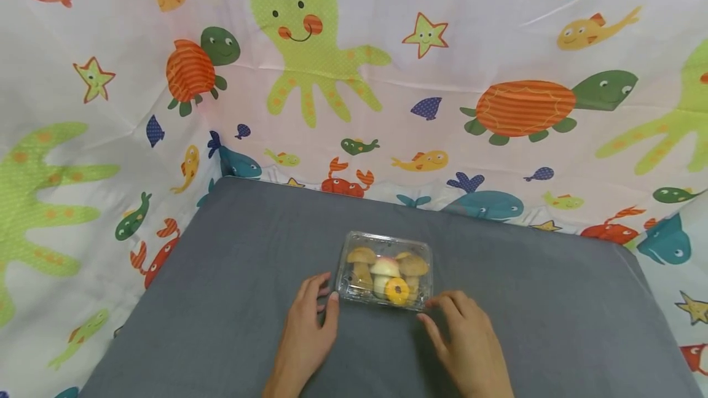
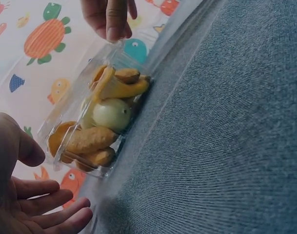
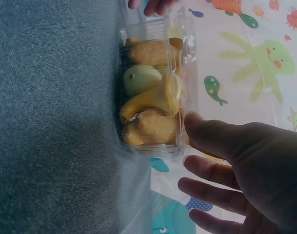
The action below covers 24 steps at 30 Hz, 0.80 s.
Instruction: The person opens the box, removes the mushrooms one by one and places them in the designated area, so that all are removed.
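Note:
A clear plastic clamshell box lies closed on the grey cloth, holding several mushroom-shaped pieces. Among them are tan ones such as the left mushroom, a pale mushroom with a reddish-tinged cap, and a yellow trumpet-shaped one with a dark centre. My left hand is beside the box's near left corner, its fingers spread and loosely bent, gripping nothing. At the near right corner, my right hand has its fingertips right at the rim; in the right wrist view its thumb is close to the lid edge, fingers apart.
The grey cloth covers a flat table surface. Behind it and along both sides hangs a white curtain printed with sea animals, meeting the table's back edge.

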Each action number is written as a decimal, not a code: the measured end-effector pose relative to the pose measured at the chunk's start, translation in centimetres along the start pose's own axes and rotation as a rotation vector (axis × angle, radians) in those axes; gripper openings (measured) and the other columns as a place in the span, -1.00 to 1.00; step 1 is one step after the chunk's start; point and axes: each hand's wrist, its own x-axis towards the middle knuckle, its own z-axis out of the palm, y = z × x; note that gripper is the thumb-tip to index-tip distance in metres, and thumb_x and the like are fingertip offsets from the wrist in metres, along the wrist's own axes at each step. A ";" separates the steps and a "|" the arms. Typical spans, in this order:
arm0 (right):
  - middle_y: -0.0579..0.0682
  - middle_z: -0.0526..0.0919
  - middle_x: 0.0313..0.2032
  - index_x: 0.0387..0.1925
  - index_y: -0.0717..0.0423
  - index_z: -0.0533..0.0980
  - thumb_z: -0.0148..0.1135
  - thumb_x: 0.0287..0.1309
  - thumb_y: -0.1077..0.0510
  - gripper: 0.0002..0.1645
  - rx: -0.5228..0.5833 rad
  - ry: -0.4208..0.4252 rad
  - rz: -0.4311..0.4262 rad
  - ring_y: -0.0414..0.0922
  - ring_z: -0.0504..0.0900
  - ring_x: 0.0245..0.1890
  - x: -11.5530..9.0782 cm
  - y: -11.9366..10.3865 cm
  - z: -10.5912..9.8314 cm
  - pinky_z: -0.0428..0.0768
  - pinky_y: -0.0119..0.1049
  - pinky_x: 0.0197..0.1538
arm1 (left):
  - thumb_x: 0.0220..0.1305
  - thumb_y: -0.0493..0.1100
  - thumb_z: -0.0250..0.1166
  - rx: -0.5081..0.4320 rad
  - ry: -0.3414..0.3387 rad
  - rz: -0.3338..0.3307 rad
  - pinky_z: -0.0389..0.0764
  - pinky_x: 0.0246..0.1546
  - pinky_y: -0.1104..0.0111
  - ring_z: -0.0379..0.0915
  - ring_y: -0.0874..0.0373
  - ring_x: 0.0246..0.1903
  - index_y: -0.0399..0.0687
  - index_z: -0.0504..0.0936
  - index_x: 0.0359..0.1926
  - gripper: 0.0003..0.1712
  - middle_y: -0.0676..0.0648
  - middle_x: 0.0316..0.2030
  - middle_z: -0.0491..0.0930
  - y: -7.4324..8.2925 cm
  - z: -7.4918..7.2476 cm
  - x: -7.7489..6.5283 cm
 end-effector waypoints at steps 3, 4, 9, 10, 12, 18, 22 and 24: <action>-0.15 0.63 -0.21 -0.21 -0.02 0.67 0.76 -0.06 0.14 -0.59 -0.002 -0.004 0.004 -0.16 0.61 -0.28 -0.1 0.0 0.2 0.61 -0.05 -0.21 | 0.57 -0.11 0.26 -0.013 -0.010 -0.021 0.68 -0.06 0.27 0.67 0.18 0.06 -0.05 0.57 0.32 -0.60 -0.03 0.21 0.60 -0.1 0.0 0.2; -0.15 0.63 -0.20 -0.21 -0.03 0.67 0.77 -0.07 0.14 -0.59 -0.002 -0.007 0.007 -0.16 0.61 -0.27 -0.1 -0.1 0.2 0.62 -0.05 -0.22 | 0.56 -0.12 0.27 -0.022 -0.014 -0.025 0.68 -0.08 0.30 0.67 0.20 0.04 -0.04 0.59 0.29 -0.63 -0.02 0.19 0.62 -0.1 0.1 0.3; -0.16 0.63 -0.18 -0.19 -0.06 0.68 0.75 -0.04 0.15 -0.60 0.008 -0.026 0.023 -0.18 0.61 -0.25 -0.4 -0.2 0.6 0.61 -0.07 -0.23 | 0.53 -0.15 0.29 -0.066 -0.027 -0.026 0.66 -0.18 0.37 0.69 0.22 -0.05 -0.02 0.64 0.09 -0.81 0.02 0.00 0.67 -0.3 0.1 0.5; -0.16 0.62 -0.18 -0.19 -0.06 0.68 0.75 -0.03 0.14 -0.60 0.007 -0.027 0.023 -0.19 0.60 -0.26 -0.4 -0.2 0.6 0.61 -0.08 -0.24 | 0.53 -0.15 0.29 -0.072 -0.029 -0.030 0.65 -0.19 0.38 0.68 0.22 -0.06 0.00 0.64 0.04 -0.85 0.04 -0.04 0.67 -0.4 0.1 0.6; -0.16 0.62 -0.19 -0.18 -0.07 0.68 0.74 -0.02 0.13 -0.61 0.007 -0.024 0.024 -0.21 0.60 -0.27 -0.5 -0.2 0.8 0.60 -0.10 -0.25 | 0.53 -0.13 0.30 -0.077 -0.033 -0.043 0.64 -0.21 0.39 0.68 0.24 -0.09 0.05 0.64 -0.03 -0.92 0.08 -0.11 0.66 -0.4 0.1 0.6; -0.18 0.61 -0.19 -0.18 -0.11 0.66 0.72 0.02 0.10 -0.62 0.002 -0.006 0.035 -0.21 0.60 -0.27 -0.4 0.1 1.0 0.59 -0.09 -0.26 | 0.53 -0.07 0.31 -0.075 -0.050 -0.067 0.61 -0.26 0.40 0.64 0.30 -0.21 0.10 0.64 -0.14 -0.95 0.11 -0.23 0.67 -0.5 0.1 1.0; -0.16 0.61 -0.19 -0.19 -0.13 0.65 0.72 0.02 0.10 -0.62 -0.001 -0.006 0.045 -0.21 0.61 -0.28 -0.3 0.2 1.0 0.58 -0.11 -0.28 | 0.50 -0.09 0.32 -0.073 -0.066 -0.081 0.59 -0.30 0.40 0.60 0.31 -0.30 0.05 0.64 -0.17 -0.93 0.11 -0.31 0.67 -0.4 0.2 1.4; -0.16 0.61 -0.20 -0.20 -0.14 0.65 0.72 0.02 0.11 -0.62 -0.001 -0.011 0.056 -0.22 0.59 -0.30 -0.2 0.3 1.0 0.58 -0.13 -0.29 | 0.48 -0.10 0.33 -0.077 -0.073 -0.088 0.60 -0.30 0.40 0.59 0.32 -0.33 0.03 0.64 -0.18 -0.93 0.12 -0.34 0.66 -0.3 0.3 1.6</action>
